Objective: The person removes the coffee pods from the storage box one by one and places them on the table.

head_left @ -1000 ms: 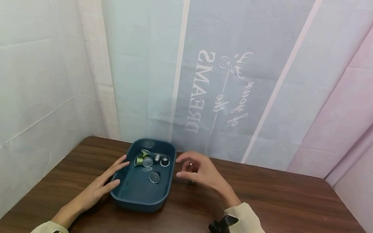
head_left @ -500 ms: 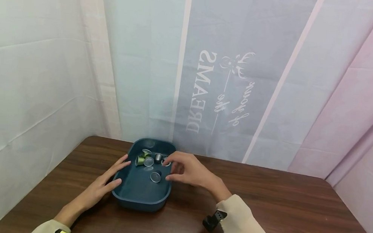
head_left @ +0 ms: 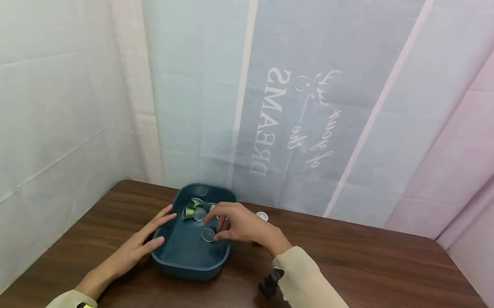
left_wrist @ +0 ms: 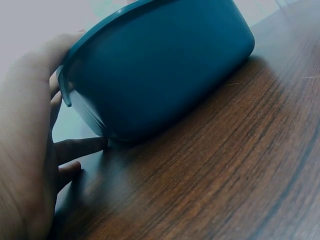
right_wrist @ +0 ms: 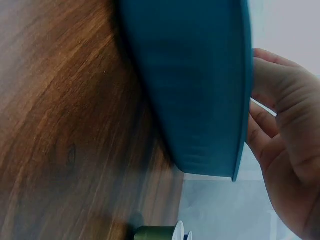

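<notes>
A dark blue tray (head_left: 186,255) stands on the wooden table with several coffee capsules in it. Two green capsules (head_left: 188,213) lie at its far left, beside a capsule with a silver lid (head_left: 199,214). Nearer the middle lies a dark capsule (head_left: 209,235), its lid facing up. My left hand (head_left: 135,243) rests against the tray's left side with straight fingers. My right hand (head_left: 240,222) is over the tray's right rim, thumb and forefinger spread apart close to the dark capsule. Part of the far capsules is hidden behind it.
On the table right of the tray, a capsule with a white lid (head_left: 262,216) shows past my right wrist. A green capsule (right_wrist: 155,233) stands low in the right wrist view. A printed cloth backdrop (head_left: 199,94) hangs behind the table's far edge.
My right hand has moved left from beside the tray to over its inside, uncovering the white-lidded capsule on the table. My left hand has stayed at the tray's side.
</notes>
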The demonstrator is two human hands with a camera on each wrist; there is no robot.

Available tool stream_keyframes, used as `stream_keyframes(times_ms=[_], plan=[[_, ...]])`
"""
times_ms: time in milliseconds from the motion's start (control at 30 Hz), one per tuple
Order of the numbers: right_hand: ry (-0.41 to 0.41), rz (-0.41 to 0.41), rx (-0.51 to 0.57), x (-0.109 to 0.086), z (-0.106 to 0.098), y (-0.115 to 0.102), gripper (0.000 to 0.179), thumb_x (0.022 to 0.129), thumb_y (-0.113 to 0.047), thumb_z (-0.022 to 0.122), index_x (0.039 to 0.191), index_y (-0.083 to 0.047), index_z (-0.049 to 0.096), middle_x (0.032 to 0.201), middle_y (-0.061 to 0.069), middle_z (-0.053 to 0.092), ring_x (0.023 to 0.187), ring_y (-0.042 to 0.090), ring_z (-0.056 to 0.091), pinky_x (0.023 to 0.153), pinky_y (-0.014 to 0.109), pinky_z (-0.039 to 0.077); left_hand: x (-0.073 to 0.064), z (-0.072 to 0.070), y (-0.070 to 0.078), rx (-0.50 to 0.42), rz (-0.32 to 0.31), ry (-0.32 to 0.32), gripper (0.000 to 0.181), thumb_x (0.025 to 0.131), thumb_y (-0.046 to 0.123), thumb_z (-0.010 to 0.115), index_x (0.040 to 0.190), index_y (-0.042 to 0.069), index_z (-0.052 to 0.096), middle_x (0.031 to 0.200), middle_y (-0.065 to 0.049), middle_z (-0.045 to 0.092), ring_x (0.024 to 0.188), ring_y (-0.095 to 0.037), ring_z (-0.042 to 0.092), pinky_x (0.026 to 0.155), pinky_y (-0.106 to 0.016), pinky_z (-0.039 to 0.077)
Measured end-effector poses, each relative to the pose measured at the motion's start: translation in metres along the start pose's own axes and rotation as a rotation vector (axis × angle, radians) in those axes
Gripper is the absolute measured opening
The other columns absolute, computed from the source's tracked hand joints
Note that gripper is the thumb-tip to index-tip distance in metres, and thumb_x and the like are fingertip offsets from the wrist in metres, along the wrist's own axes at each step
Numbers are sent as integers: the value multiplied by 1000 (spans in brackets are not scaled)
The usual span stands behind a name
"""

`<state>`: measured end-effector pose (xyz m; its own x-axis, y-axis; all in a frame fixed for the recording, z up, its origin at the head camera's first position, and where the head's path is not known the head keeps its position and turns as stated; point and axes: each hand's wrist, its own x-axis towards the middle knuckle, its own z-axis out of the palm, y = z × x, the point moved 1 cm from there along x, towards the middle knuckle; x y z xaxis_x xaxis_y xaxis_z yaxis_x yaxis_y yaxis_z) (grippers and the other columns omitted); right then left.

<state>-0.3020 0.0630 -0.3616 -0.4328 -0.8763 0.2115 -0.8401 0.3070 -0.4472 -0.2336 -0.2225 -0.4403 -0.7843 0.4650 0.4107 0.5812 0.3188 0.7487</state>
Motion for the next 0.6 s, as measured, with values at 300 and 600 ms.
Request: stream_keyframes(times_ms=[300, 600], plan=[[-113, 25, -105, 14, 5, 1, 39, 82, -6, 76, 119, -14, 65, 107, 3, 59, 74, -1, 55, 65, 12, 46, -1, 0, -3, 1, 7, 0, 53, 100, 3, 40, 151, 9, 27, 160, -9, 7, 144, -19, 8, 95, -75, 15], [-218, 76, -155, 31, 13, -3, 39, 83, -5, 74, 119, -15, 66, 112, -2, 60, 75, 0, 55, 66, 14, 46, 1, -1, -4, 0, -5, 1, 56, 100, 2, 40, 152, 17, 27, 160, -6, 7, 144, -23, 8, 95, -75, 15]])
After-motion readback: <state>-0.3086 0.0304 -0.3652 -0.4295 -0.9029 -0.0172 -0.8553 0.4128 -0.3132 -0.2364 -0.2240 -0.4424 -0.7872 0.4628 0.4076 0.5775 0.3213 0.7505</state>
